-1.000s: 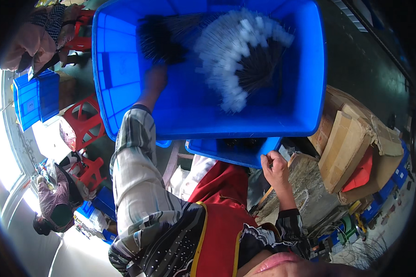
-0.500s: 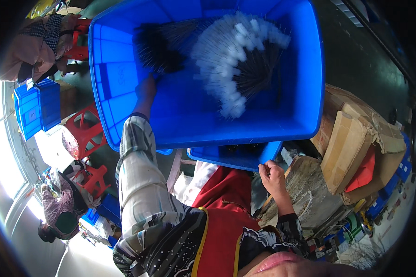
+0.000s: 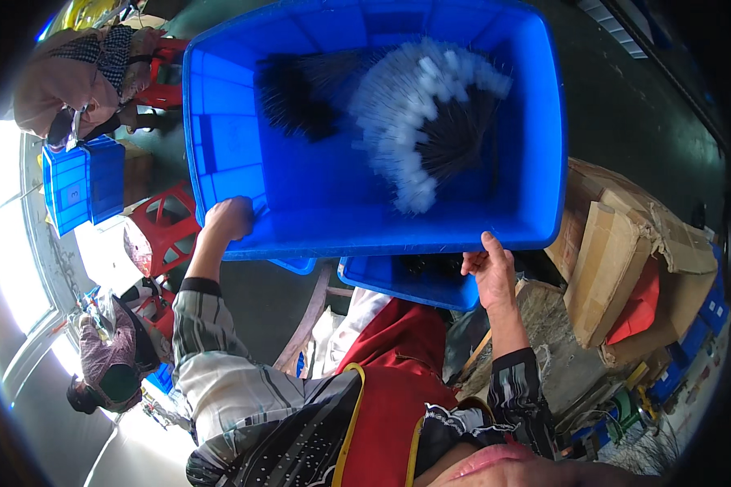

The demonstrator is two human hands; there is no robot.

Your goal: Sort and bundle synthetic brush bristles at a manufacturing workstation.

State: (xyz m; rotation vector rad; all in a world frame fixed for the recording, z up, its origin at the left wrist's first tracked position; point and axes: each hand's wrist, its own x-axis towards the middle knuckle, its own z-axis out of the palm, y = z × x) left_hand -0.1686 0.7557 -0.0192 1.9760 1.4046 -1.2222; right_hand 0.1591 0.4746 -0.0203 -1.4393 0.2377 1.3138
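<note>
In front of me is a large blue plastic bin (image 3: 365, 235). On its floor lies a fanned bundle of thin wire-stemmed brushes with white tips (image 3: 402, 122). To their left is a bunch of black-bristled brushes (image 3: 296, 97). My left hand (image 3: 229, 219) is closed at the bin's near left corner, over the rim; a small dark bit shows by its fingers, too blurred to name. At the near rim, toward the right, my right hand (image 3: 491, 272) has its fingers partly apart and seems to hold nothing. Whether it touches the rim is unclear.
A second blue bin (image 3: 414, 286) sits under the near rim. Torn cardboard boxes (image 3: 617, 268) stand at right, one with red material inside. At left are red stools (image 3: 166, 227), stacked blue crates (image 3: 81, 183) and two other people, one at the upper left, one lower.
My left hand has drawn back from beside the black brushes to the bin's near left corner. My right hand has risen to the near rim. The bin sits slightly further right in view.
</note>
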